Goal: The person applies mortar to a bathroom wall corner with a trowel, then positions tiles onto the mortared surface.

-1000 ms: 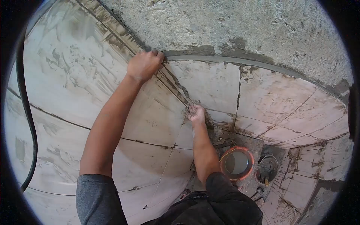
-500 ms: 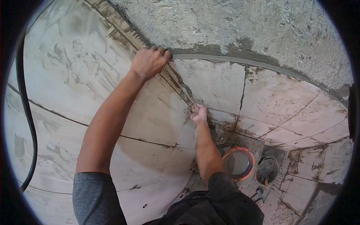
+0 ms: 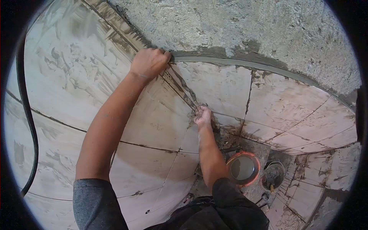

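A narrow, mortar-smeared strip (image 3: 180, 83) runs down the inside corner between two tiled walls. My left hand (image 3: 150, 62) is closed at its upper end, by the top edge of the tiles, with the fingertips hidden from me. Lower down, my right hand (image 3: 202, 115) has its fingers curled around the strip's bottom end. To the left spreads the large tiled wall (image 3: 153, 122), smudged with grey-brown mortar. On the other side of the corner, pale tiles (image 3: 218, 82) meet a band of grey mortar (image 3: 230, 59) along their top.
Rough bare concrete (image 3: 237, 23) rises above the tiles. On the floor stand an orange-rimmed bucket (image 3: 257, 167) of greyish liquid and a smaller bucket (image 3: 283, 174) with a tool handle (image 3: 272, 188) in it. A black cable (image 3: 27, 115) hangs at the far left.
My left hand has shifted slightly left and down along the top edge, its forearm moving with it. My right hand stays nearly in place at the strip's lower end.
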